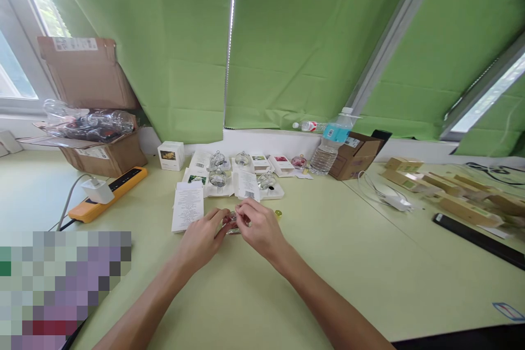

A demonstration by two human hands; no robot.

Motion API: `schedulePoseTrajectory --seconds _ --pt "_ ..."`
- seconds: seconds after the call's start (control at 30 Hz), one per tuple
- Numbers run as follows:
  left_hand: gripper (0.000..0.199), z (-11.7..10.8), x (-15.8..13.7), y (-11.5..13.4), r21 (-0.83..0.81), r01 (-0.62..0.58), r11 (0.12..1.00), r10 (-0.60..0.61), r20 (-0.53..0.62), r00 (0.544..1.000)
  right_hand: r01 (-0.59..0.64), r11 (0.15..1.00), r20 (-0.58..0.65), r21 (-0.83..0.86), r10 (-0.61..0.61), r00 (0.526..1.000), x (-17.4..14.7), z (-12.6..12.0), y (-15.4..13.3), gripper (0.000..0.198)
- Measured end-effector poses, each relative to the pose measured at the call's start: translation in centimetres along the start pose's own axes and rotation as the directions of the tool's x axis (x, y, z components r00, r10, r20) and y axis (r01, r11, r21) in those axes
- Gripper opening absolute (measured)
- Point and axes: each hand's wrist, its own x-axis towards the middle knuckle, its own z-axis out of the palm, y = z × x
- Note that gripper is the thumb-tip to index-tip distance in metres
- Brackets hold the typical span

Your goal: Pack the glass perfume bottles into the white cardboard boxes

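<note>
My left hand [205, 232] closes its fingers on the left side of a small clear glass bottle [233, 224] with reddish contents, low over the table. At its top, the bent fingers of my right hand [260, 227] pinch together; whether they hold a separate small part is hidden. A small yellow-green round piece [278, 213] lies just right of my right hand. Ahead stand several round glass bottles [217, 177] on opened white cartons, and one bottle with pink contents [299, 162]. A flat white printed carton [187, 208] lies by my left hand.
An orange power strip [123, 179] with a plugged-in charger and an open cardboard box [109, 156] are on the left. Behind stand a white carton [171, 156], a large water bottle [328, 150] and a brown box [356, 156]. Cardboard pieces [463, 205] lie right.
</note>
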Motion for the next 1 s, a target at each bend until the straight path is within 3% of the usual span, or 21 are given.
schedulePoseTrajectory --seconds 0.13,0.5,1.0 --pt "0.027 0.0 0.0 0.0 0.004 -0.007 1.000 0.007 -0.012 1.000 0.008 0.998 0.020 -0.063 -0.007 1.000 0.0 0.0 -0.2 0.015" --pt "0.028 0.1 0.1 -0.3 0.000 -0.016 1.000 0.016 0.002 1.000 -0.067 0.982 0.008 0.178 0.066 0.998 -0.3 -0.2 0.4 0.014" --pt "0.029 0.1 0.1 -0.4 0.004 -0.010 1.000 0.010 0.014 1.000 -0.177 0.962 0.079 0.209 0.164 0.983 -0.1 -1.1 -0.1 0.020"
